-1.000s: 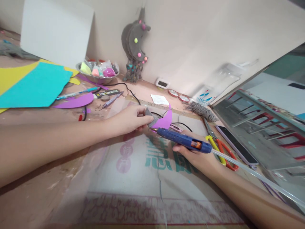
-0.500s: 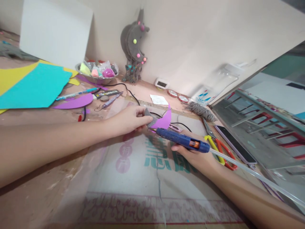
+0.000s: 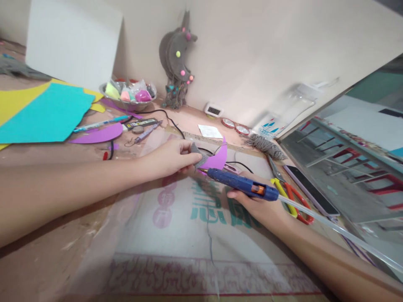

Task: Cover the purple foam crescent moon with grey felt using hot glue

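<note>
Left hand (image 3: 174, 154): fingers are pinching the grey-wrapped left end of a purple crescent (image 3: 218, 161). The crescent is being held over the middle of a printed sheet (image 3: 151, 251), its bare purple part curving to the right and far side.

Right hand (image 3: 262, 206): fingers are gripping a blue glue gun (image 3: 229, 179) from the near right. Its nozzle is pointing left, at the near edge of the wrapped end; cannot tell whether it is touching. A clear glue stick (image 3: 330, 228) is protruding from the gun's rear and running to the near right.

Surface (image 3: 44, 256), right: scissors (image 3: 289, 197) are lying just beside a phone (image 3: 310, 188), with grey yarn (image 3: 267, 147) sitting on their far side.

Surface, far: a white clock (image 3: 213, 110) is standing near the wall, and a paper slip (image 3: 210, 131) is lying on its near side.

Surface, left: a purple scrap (image 3: 100, 134) is lying near a cyan sheet (image 3: 47, 113). A bowl (image 3: 126, 104) is holding coloured packets, far left. A grey moon ornament (image 3: 176, 54) is hanging on the wall.
</note>
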`<state>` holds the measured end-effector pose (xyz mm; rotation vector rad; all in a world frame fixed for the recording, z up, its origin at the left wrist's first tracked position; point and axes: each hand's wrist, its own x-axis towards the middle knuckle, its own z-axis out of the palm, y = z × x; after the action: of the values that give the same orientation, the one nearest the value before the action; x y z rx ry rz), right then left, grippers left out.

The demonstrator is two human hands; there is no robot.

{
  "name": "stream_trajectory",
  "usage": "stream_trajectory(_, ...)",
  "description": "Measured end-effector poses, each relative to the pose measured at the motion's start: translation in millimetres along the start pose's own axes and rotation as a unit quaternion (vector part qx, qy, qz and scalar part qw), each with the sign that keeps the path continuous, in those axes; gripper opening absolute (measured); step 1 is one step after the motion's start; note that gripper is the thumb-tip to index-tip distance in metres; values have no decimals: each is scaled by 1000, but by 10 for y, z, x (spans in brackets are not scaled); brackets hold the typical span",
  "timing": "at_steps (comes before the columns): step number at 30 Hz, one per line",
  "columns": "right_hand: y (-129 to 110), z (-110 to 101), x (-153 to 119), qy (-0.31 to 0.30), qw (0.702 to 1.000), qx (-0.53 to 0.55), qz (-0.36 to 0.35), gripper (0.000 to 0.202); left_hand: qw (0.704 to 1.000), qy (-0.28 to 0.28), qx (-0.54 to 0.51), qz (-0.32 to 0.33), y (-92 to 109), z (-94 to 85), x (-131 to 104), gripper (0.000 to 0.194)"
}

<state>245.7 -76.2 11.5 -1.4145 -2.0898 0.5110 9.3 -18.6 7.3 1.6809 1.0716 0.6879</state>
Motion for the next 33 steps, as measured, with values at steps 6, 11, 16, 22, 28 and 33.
stream_trajectory(6,9,-25,-14,-2,1000,-17,6,24,1000,1,4,1,-10,-8,17,18)
stream_trajectory(11,-25,-30,-4,13,1000,0,14,22,1000,3,3,2,-9,-10,11,18)
stream_trajectory(16,-29,-32,0,25,999,-2,28,23,1000,5,-6,17,-40,-5,17,18)
stream_trajectory(22,-22,-39,-15,27,998,-6,49,23,1000,4,-6,16,-12,-7,10,18)
stream_trajectory(28,-28,-47,-22,23,998,3,57,21,1000,1,-4,13,-9,-2,17,16)
stream_trajectory(33,-9,-50,-13,29,997,2,69,24,1000,-2,-9,23,-31,-6,25,16)
